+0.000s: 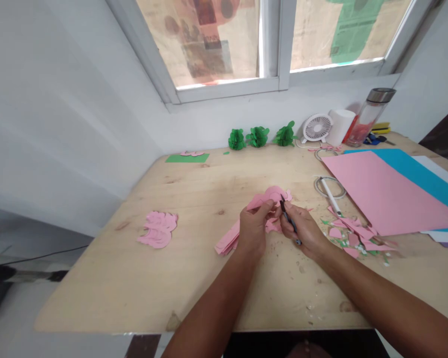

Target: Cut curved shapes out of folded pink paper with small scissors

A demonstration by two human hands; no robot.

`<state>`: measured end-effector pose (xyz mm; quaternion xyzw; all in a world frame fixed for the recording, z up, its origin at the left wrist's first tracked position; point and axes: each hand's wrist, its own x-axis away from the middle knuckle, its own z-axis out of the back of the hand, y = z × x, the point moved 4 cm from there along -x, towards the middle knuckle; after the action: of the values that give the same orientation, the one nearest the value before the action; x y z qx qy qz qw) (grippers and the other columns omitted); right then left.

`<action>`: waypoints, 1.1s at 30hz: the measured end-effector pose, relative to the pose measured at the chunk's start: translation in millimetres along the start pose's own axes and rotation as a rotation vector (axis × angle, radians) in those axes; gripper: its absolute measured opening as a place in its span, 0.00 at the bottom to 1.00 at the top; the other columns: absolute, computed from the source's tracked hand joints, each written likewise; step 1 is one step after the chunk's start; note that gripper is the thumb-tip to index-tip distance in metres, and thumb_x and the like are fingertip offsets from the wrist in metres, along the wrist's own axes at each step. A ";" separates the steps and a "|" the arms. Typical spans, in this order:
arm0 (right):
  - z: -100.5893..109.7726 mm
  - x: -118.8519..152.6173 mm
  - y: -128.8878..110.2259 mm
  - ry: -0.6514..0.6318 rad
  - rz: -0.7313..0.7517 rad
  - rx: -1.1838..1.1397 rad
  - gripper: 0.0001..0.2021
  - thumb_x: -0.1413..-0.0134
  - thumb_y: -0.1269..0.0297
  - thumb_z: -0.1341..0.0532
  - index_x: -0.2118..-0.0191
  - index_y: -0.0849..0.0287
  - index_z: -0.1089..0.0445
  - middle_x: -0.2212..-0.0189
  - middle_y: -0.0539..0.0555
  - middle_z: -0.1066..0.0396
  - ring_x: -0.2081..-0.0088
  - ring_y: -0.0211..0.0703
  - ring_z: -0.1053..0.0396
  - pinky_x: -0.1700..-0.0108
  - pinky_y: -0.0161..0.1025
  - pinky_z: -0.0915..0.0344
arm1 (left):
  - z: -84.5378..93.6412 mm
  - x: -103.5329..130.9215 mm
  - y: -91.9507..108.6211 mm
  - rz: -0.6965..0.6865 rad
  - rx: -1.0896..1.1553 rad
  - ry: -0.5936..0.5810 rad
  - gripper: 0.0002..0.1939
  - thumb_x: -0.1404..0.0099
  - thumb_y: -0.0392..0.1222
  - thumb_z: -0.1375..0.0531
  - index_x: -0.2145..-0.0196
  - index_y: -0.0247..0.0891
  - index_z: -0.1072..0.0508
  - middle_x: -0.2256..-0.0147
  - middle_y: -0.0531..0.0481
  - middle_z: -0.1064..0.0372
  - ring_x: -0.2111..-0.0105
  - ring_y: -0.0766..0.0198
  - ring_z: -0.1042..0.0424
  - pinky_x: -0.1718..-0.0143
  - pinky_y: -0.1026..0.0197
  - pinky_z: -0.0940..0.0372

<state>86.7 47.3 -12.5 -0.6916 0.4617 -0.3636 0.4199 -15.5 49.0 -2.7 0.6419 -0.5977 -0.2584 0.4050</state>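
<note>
Near the middle of the table, my left hand is closed on a folded pink paper strip with a curved upper edge. My right hand grips small black scissors, their dark pointed tip against the paper's right part. Fingers hide part of the tool and where it meets the paper. Beneath my left wrist, a stack of long pink paper strips slants down to the left. Scallop-edged pink paper cutouts lie farther left on the table.
Pink and green paper scraps lie right of my hands, beside a white pen-like tool with a coiled cord. Large pink sheets cover the right side. Green paper shapes, a small fan and a bottle line the wall.
</note>
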 end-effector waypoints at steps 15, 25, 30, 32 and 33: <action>0.2 -0.5 0.0 0.004 0.004 0.017 0.18 0.48 0.49 0.45 0.74 0.61 0.36 0.89 0.42 0.51 0.87 0.29 0.60 0.85 0.31 0.63 | -1.2 0.3 0.3 -0.018 -0.013 -0.026 0.07 0.53 0.40 0.36 0.77 0.32 0.26 0.78 0.50 0.32 0.76 0.67 0.34 0.69 0.61 0.39; 0.2 -1.2 0.8 0.017 -0.001 0.030 0.18 0.49 0.49 0.45 0.75 0.61 0.36 0.89 0.42 0.51 0.88 0.29 0.60 0.85 0.31 0.64 | -2.0 0.5 1.6 -0.023 -0.030 -0.040 0.08 0.53 0.42 0.36 0.78 0.33 0.26 0.78 0.50 0.33 0.76 0.67 0.35 0.70 0.61 0.39; 0.6 -1.2 1.2 0.008 0.002 0.011 0.17 0.48 0.50 0.44 0.75 0.61 0.36 0.89 0.42 0.51 0.88 0.28 0.60 0.85 0.31 0.64 | -1.7 1.2 1.6 -0.024 -0.018 -0.038 0.08 0.53 0.41 0.36 0.78 0.33 0.26 0.78 0.50 0.33 0.75 0.67 0.35 0.69 0.61 0.39; 0.7 -1.2 1.2 0.004 0.005 0.007 0.17 0.48 0.51 0.44 0.75 0.61 0.36 0.89 0.42 0.51 0.88 0.28 0.60 0.85 0.30 0.64 | -1.8 1.3 1.6 -0.024 -0.014 -0.038 0.07 0.53 0.40 0.36 0.78 0.32 0.26 0.77 0.49 0.32 0.75 0.67 0.34 0.69 0.61 0.39; 0.7 -1.2 1.2 0.003 0.006 0.005 0.17 0.48 0.51 0.44 0.75 0.61 0.36 0.90 0.41 0.51 0.88 0.28 0.60 0.85 0.30 0.64 | -1.9 1.4 1.6 -0.023 -0.013 -0.039 0.07 0.53 0.40 0.36 0.78 0.33 0.26 0.77 0.49 0.33 0.75 0.67 0.34 0.69 0.61 0.39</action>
<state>86.6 48.3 -14.0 -0.6887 0.4633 -0.3646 0.4220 -14.6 48.1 -0.1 0.6410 -0.5964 -0.2791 0.3944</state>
